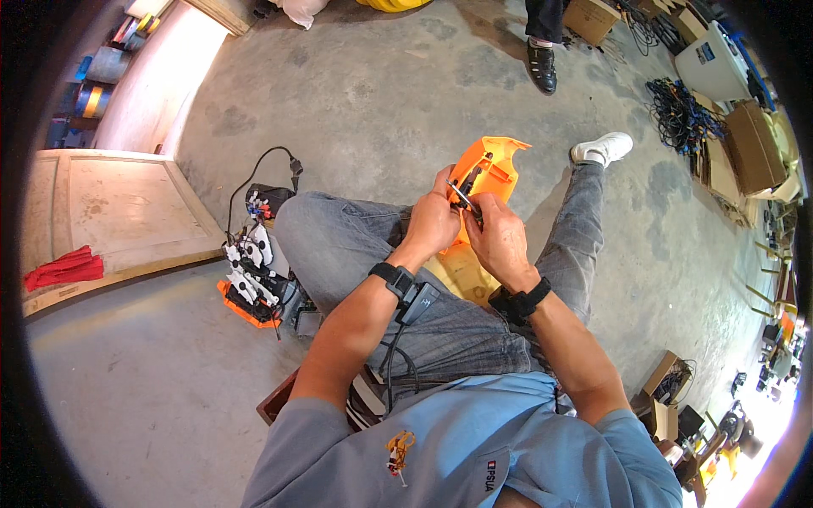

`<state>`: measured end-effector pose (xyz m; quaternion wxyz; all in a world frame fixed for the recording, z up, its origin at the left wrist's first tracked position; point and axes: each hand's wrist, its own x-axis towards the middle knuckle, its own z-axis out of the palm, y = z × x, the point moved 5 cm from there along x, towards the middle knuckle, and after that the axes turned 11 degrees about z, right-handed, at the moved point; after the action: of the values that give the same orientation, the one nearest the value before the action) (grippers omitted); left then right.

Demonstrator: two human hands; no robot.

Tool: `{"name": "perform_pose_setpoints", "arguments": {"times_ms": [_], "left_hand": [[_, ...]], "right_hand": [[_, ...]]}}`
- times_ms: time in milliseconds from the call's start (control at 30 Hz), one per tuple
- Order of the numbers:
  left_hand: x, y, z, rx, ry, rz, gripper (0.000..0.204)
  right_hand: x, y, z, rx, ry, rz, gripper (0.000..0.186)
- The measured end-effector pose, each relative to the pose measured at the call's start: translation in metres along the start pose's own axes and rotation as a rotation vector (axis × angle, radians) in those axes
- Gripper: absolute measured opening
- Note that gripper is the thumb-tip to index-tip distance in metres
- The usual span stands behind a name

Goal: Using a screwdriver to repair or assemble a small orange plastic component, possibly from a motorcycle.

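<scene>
Operator position: seated, blue shirt nearest the camera, grey-jeaned legs stretched over the concrete floor [406, 93]; both forearms entered from the lower edge.
Left hand [434, 222]: closed around the near left edge of the orange housing [491, 165], steadying it above the lap; a black wrist strap with a small clipped module and cable sat just behind it.
Right hand [500, 241]: closed on a slim dark tool [467, 196], fingers pinched around its shaft; a black wristband sat at the wrist.
Tool contact: the tip met the inner face of the orange housing near its dark centre fitting; whether it was a driver or a pick could not be told.
Housing location: held between both hands, over the knees, open side toward the operator; a pale yellowish part [461, 275] rested on the lap just beneath.
Progress, judged: the housing was already separate from the opened orange device [250, 284], which lay on the floor beside the left leg with white parts and wiring exposed; work on the housing's fitting appeared mid-way, and reassembly appeared not yet begun.
Surroundings: a wooden board [118, 212] with a red cloth [63, 268] lay at left; another person's black shoe [542, 66] stood well apart at top.
</scene>
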<state>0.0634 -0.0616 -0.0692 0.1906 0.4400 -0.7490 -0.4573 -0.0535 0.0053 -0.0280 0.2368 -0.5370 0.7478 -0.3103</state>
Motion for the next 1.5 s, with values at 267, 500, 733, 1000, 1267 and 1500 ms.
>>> {"name": "perform_pose_setpoints", "arguments": {"times_ms": [267,500,733,1000,1267,1500], "left_hand": [[-0.001,0.004,-0.002,0.025,-0.017,-0.007,0.073],[0.001,0.000,0.001,-0.021,-0.012,0.007,0.072],[0.000,-0.005,0.001,0.022,-0.001,0.019,0.073],[-0.001,-0.002,0.001,0.003,-0.021,-0.004,0.076],[0.002,-0.011,0.006,0.003,-0.022,0.011,0.072],[0.001,-0.010,0.005,0.031,-0.020,-0.002,0.069]], "right_hand": [[0.002,-0.002,0.001,-0.036,0.006,-0.043,0.014],[0.001,0.004,0.002,-0.033,-0.001,0.027,0.017],[0.002,0.004,0.003,-0.025,0.000,-0.032,0.017],[0.001,0.003,0.005,-0.060,-0.009,-0.041,0.015],[0.004,0.005,0.010,-0.055,-0.009,-0.045,0.016],[0.007,0.015,0.015,0.028,-0.107,0.076,0.022]]}}
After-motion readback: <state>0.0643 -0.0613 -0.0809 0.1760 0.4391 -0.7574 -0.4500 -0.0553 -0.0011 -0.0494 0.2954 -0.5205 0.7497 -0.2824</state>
